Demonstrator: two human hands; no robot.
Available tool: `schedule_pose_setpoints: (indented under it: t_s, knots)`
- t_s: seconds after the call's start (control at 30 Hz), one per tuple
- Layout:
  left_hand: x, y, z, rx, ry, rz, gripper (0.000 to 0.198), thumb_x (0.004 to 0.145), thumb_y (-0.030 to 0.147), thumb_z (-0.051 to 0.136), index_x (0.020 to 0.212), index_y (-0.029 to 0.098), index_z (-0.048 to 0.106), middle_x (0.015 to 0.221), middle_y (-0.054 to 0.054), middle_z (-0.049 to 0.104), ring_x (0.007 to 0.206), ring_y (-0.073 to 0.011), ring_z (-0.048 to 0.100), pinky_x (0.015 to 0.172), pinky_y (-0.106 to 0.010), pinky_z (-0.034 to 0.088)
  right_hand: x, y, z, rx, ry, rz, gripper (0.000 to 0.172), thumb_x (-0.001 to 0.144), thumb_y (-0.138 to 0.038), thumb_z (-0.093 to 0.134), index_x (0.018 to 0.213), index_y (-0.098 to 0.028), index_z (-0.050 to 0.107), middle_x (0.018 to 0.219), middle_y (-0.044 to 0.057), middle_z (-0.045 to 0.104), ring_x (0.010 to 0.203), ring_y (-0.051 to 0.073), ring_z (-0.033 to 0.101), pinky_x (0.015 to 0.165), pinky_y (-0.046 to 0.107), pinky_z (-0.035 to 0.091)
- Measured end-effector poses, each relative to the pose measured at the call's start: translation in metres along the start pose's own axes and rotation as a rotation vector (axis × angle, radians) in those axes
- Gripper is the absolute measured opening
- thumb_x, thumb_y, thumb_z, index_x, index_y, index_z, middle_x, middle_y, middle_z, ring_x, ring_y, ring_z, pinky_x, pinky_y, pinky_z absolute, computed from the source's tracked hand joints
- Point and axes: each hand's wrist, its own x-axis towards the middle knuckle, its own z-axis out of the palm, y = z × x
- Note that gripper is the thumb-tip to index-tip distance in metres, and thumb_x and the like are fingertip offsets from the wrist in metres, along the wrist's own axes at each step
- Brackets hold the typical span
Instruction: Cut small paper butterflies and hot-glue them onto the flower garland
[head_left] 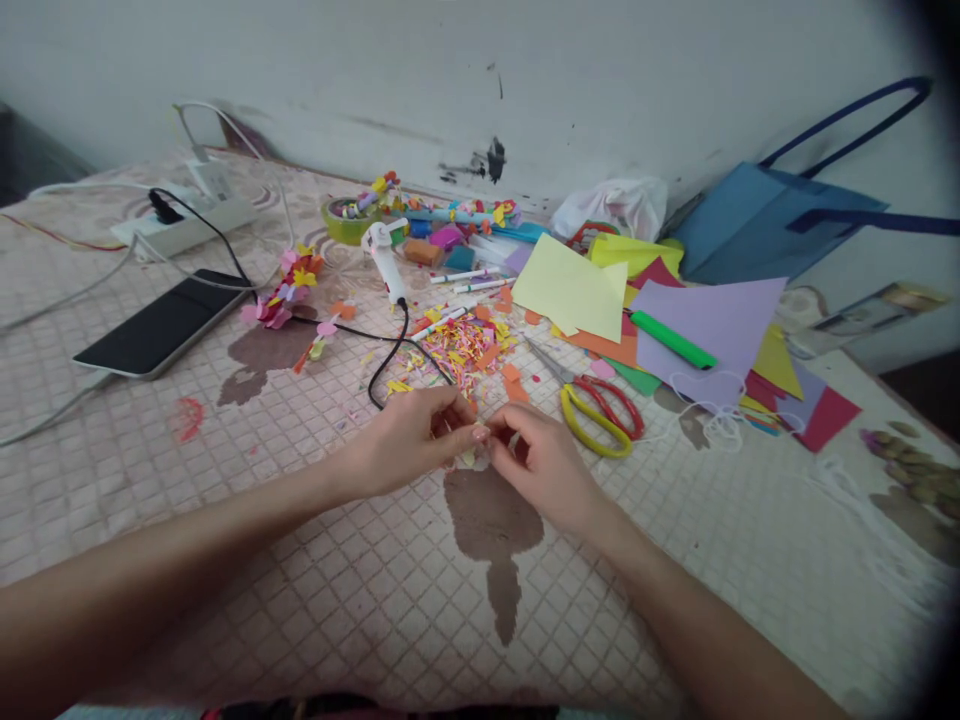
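My left hand (405,440) and my right hand (546,462) meet fingertip to fingertip low over the table. Thumbs and forefingers pinch together on a small pale yellow paper piece (469,460), mostly hidden by the fingers. Just beyond my hands is a heap of colourful paper snippets (465,345). Scissors (600,410) with red and yellow handles rest to the right of my right hand. A white glue gun (384,262) stands behind the heap, its black cord running toward my left hand.
At left are a phone (165,322), a power strip (187,222) and a string of paper flowers (289,285). Coloured paper sheets (705,320), a green cutter-like stick (673,340) and white string (724,425) lie right. A blue bag (765,225) stands against the wall.
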Motion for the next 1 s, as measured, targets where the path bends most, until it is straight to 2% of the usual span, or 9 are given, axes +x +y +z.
schedule_pose_setpoints:
  t_s: [0.07,0.17,0.3,0.43,0.53,0.77,0.83,0.9,1.0]
  knots:
    - [0.002,-0.001,0.001,-0.086,-0.003,-0.023,0.026,0.083,0.039,0.056,0.082,0.013,0.057,0.071,-0.002,0.060,0.061,-0.0098,0.054,0.053,-0.019,0.041,-0.001,-0.006,0.002,-0.079,0.039,-0.063,0.011,0.080,-0.009,0.049,0.076,-0.019,0.052,0.078,0.001,0.054,0.069,0.013,0.050,0.062,0.026,0.038]
    - [0.003,-0.002,0.000,-0.228,-0.025,-0.078,0.022,0.082,0.034,0.058,0.083,0.012,0.056,0.073,-0.002,0.061,0.064,-0.0100,0.056,0.057,-0.021,0.045,-0.002,-0.009,0.003,-0.034,0.060,-0.069,0.011,0.080,-0.010,0.049,0.077,-0.020,0.052,0.080,0.002,0.054,0.071,0.014,0.051,0.062,0.026,0.039]
    - [0.002,-0.003,-0.005,-0.403,-0.110,-0.132,0.018,0.081,0.028,0.059,0.089,0.012,0.056,0.079,-0.002,0.062,0.068,-0.0102,0.059,0.061,-0.023,0.049,0.000,-0.003,0.000,0.292,-0.036,0.153,0.007,0.083,-0.020,0.051,0.076,-0.020,0.054,0.070,-0.001,0.054,0.060,0.011,0.049,0.051,0.023,0.037]
    - [0.001,-0.007,-0.007,-0.483,-0.120,-0.113,0.018,0.080,0.027,0.061,0.091,0.013,0.056,0.078,-0.001,0.063,0.069,-0.0098,0.059,0.064,-0.023,0.048,0.001,0.006,0.000,0.632,-0.137,0.334,0.013,0.083,-0.031,0.055,0.077,-0.019,0.056,0.064,-0.003,0.053,0.049,0.008,0.043,0.045,0.022,0.034]
    - [0.003,-0.009,-0.007,-0.497,-0.109,-0.091,0.019,0.078,0.025,0.064,0.089,0.013,0.056,0.078,-0.002,0.064,0.071,-0.0107,0.060,0.066,-0.024,0.047,0.001,0.006,0.002,0.784,-0.138,0.409,0.015,0.080,-0.032,0.059,0.074,-0.018,0.057,0.062,-0.003,0.055,0.047,0.007,0.042,0.043,0.020,0.032]
    - [0.003,-0.008,-0.008,-0.503,-0.093,-0.081,0.016,0.079,0.020,0.062,0.091,0.012,0.055,0.081,-0.003,0.065,0.075,-0.0115,0.060,0.069,-0.025,0.046,0.002,0.002,0.004,1.057,-0.135,0.530,0.015,0.073,-0.029,0.066,0.074,-0.016,0.058,0.068,0.000,0.057,0.057,0.009,0.051,0.040,0.017,0.029]
    - [0.003,-0.007,-0.008,-0.519,-0.073,-0.071,0.017,0.078,0.019,0.062,0.092,0.013,0.054,0.080,-0.002,0.063,0.074,-0.0109,0.060,0.068,-0.025,0.046,0.003,0.004,0.005,1.071,-0.138,0.553,0.016,0.072,-0.030,0.066,0.075,-0.017,0.057,0.069,0.000,0.057,0.056,0.009,0.051,0.039,0.017,0.028]
    - [0.002,-0.007,-0.009,-0.536,-0.065,-0.058,0.018,0.078,0.019,0.061,0.094,0.013,0.053,0.078,0.000,0.062,0.072,-0.0099,0.059,0.066,-0.023,0.046,0.003,0.005,0.006,0.991,-0.126,0.546,0.018,0.072,-0.032,0.065,0.074,-0.017,0.056,0.066,-0.001,0.056,0.055,0.009,0.050,0.039,0.018,0.029]
    - [0.002,-0.008,-0.011,-0.530,-0.053,-0.054,0.021,0.078,0.018,0.061,0.095,0.013,0.052,0.079,0.000,0.061,0.070,-0.0092,0.058,0.064,-0.023,0.045,0.002,0.003,0.006,0.831,-0.085,0.459,0.022,0.078,-0.039,0.060,0.074,-0.018,0.055,0.066,0.000,0.055,0.057,0.010,0.050,0.040,0.019,0.032]
